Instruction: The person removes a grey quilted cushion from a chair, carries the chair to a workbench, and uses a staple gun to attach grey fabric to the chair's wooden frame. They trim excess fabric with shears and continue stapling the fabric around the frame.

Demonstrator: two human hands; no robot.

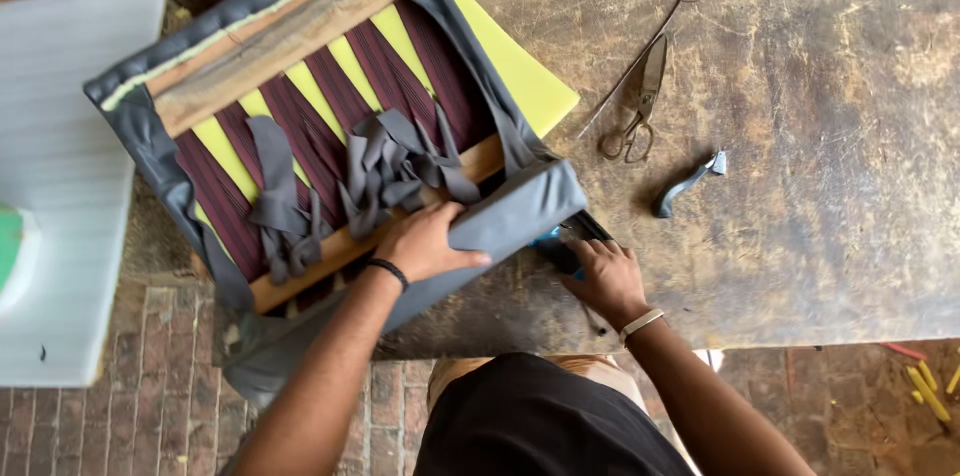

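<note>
Fingers (pixel 465 258) of left hand (pixel 425 244) pressing soft grey vinyl cover (pixel 515 211) over upturned wooden seat frame (pixel 300 46), right hand (pixel 605 281) clenched around blue-black stapler (pixel 570 236) just beyond; limp, probably best gripped at folded edge.

An upturned seat frame (pixel 300 126) lies at the worktop's (pixel 800 236) left edge, its wooden rails, maroon webbing and yellow foam showing. The left hand (pixel 425 244) presses grey covering (pixel 520 211) flat over the frame's near corner. The right hand (pixel 605 281) grips a dark tool with blue parts (pixel 565 241) against that corner. Scissors (pixel 640 101) and a grey-handled tool (pixel 688 183) lie mid-worktop.
</note>
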